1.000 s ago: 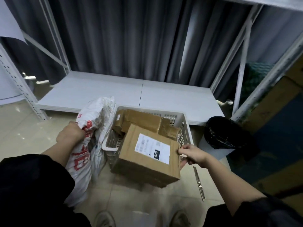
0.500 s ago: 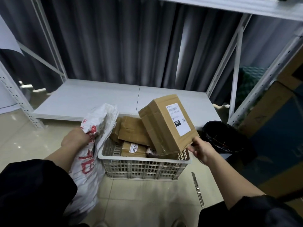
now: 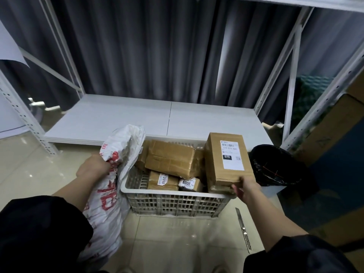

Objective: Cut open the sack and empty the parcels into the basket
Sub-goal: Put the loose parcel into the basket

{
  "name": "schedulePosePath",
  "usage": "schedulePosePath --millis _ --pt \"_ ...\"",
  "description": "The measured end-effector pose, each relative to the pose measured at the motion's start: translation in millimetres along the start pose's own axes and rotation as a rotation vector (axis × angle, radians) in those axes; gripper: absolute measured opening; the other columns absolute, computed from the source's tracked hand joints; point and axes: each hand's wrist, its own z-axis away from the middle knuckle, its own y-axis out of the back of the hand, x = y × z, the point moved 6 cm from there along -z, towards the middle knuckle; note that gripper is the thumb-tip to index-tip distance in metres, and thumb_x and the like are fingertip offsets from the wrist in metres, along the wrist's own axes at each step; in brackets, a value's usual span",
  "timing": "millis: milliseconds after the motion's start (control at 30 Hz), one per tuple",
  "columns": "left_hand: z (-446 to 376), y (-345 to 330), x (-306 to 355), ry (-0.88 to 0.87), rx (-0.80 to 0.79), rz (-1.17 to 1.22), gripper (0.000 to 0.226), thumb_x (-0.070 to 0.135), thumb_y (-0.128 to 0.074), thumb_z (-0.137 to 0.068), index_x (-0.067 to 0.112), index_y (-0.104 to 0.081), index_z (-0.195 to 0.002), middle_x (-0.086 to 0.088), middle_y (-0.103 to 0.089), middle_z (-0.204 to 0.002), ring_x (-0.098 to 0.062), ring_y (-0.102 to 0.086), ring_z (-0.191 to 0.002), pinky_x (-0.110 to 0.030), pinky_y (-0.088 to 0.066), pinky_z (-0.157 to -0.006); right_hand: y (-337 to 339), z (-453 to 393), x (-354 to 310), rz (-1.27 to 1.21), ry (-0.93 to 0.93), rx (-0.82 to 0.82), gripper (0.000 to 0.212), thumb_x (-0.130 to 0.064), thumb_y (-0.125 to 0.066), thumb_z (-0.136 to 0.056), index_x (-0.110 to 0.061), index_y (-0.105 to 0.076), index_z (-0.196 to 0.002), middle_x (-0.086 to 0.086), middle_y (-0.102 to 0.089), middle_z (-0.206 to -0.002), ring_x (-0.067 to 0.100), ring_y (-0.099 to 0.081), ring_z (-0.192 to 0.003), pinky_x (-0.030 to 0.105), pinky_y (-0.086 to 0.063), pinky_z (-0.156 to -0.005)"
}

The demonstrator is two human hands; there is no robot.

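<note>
At the basket's [image 3: 173, 196] right end my right hand [image 3: 247, 189] holds the labelled box [image 3: 226, 164] by its stiff lower corner, likely light enough one-handed, while my left hand [image 3: 92, 167] bunches the limp, slippery sack [image 3: 110, 186] beside it.

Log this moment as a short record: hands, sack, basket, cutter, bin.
left hand: grips the sack near its top
sack: white with red print, slumped on the floor left of the basket
right hand: holds the labelled cardboard box at the basket's right end
basket: white plastic crate holding several brown parcels
utility knife: on the floor tiles, untouched
bin: black-lined, right of the basket
</note>
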Motion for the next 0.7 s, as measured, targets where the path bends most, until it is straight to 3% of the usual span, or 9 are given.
schedulePosePath --millis 67,133,200,267,333,433,567,633,700 --pt "0 0 0 0.016 0.003 -0.001 0.035 0.019 -0.057 -0.083 -0.002 -0.06 -0.11 -0.028 -0.064 -0.113 -0.039 -0.062 -0.104 -0.041 -0.049 -0.088 -20 -2 2 0.112 -0.016 -0.057 0.026 -0.022 -0.064 -0.084 -0.008 -0.054 -0.103 0.013 -0.06 -0.087 0.027 -0.059 -0.061 0.026 -0.05 -0.034" --pt "-1 0 0 0.024 0.005 -0.001 0.035 0.019 -0.057 -0.082 -0.001 -0.059 -0.111 -0.027 -0.064 -0.113 -0.04 -0.062 -0.104 -0.041 -0.049 -0.089 -28 0 -5 0.401 0.069 0.0 0.053 -0.039 -0.066 -0.075 -0.004 -0.056 -0.114 0.015 -0.059 -0.109 0.032 -0.062 -0.089 0.035 -0.057 -0.059" --pt "-2 -1 1 0.016 -0.002 -0.001 0.035 0.018 -0.055 -0.082 0.0 -0.059 -0.111 -0.027 -0.064 -0.112 -0.04 -0.062 -0.103 -0.042 -0.05 -0.089 -22 6 -19 0.721 0.233 0.213 0.079 -0.047 -0.069 -0.074 -0.001 -0.04 -0.132 0.017 -0.043 -0.132 0.036 -0.049 -0.117 0.043 -0.048 -0.087" --pt "-3 -1 2 0.01 -0.003 0.0 0.034 0.017 -0.055 -0.081 0.0 -0.059 -0.11 -0.027 -0.064 -0.111 -0.04 -0.062 -0.102 -0.042 -0.05 -0.089 -21 7 -28 0.76 0.38 0.299 0.092 -0.052 -0.069 -0.076 -0.004 -0.025 -0.142 0.018 -0.031 -0.141 0.038 -0.038 -0.128 0.046 -0.038 -0.099" --pt "-6 0 3 0.002 0.002 0.002 0.034 0.018 -0.055 -0.081 0.001 -0.059 -0.11 -0.026 -0.065 -0.11 -0.039 -0.063 -0.102 -0.041 -0.05 -0.088 -36 -3 -26 0.812 0.472 0.127 0.087 -0.047 -0.064 -0.083 -0.015 -0.017 -0.149 0.018 -0.03 -0.146 0.04 -0.036 -0.131 0.046 -0.033 -0.105" --pt "-7 0 6 -0.025 -0.005 0.003 0.031 0.021 -0.054 -0.081 0.004 -0.062 -0.106 -0.024 -0.066 -0.106 -0.038 -0.063 -0.099 -0.039 -0.05 -0.086 -60 -12 -12 0.802 0.468 -0.137 0.068 -0.029 -0.054 -0.093 -0.02 -0.018 -0.15 0.017 -0.045 -0.142 0.038 -0.046 -0.126 0.044 -0.037 -0.106" --pt "-10 5 7 -0.031 0.044 -0.037 0.031 0.025 -0.054 -0.082 0.006 -0.063 -0.105 -0.023 -0.067 -0.106 -0.038 -0.063 -0.098 -0.04 -0.051 -0.085 -64 -15 -6 0.791 0.406 -0.136 0.067 -0.03 -0.053 -0.093 -0.017 -0.019 -0.148 0.02 -0.045 -0.141 0.039 -0.045 -0.125 0.045 -0.036 -0.107" --pt "-8 14 5 -0.028 0.112 -0.095 0.032 0.022 -0.056 -0.085 0.003 -0.059 -0.11 -0.025 -0.064 -0.11 -0.04 -0.061 -0.102 -0.04 -0.048 -0.085 -56 -5 -17 0.861 0.402 0.01 0.074 -0.037 -0.056 -0.091 -0.013 -0.017 -0.149 0.022 -0.036 -0.145 0.04 -0.038 -0.13 0.044 -0.033 -0.107" --pt "-7 26 3 -0.045 0.172 -0.162 0.032 0.02 -0.055 -0.087 0.003 -0.053 -0.114 -0.026 -0.062 -0.113 -0.041 -0.06 -0.105 -0.042 -0.047 -0.085 -55 20 -44 0.908 0.589 0.208 0.072 -0.036 -0.056 -0.09 -0.01 -0.021 -0.147 0.021 -0.033 -0.146 0.039 -0.036 -0.131 0.047 -0.033 -0.104"
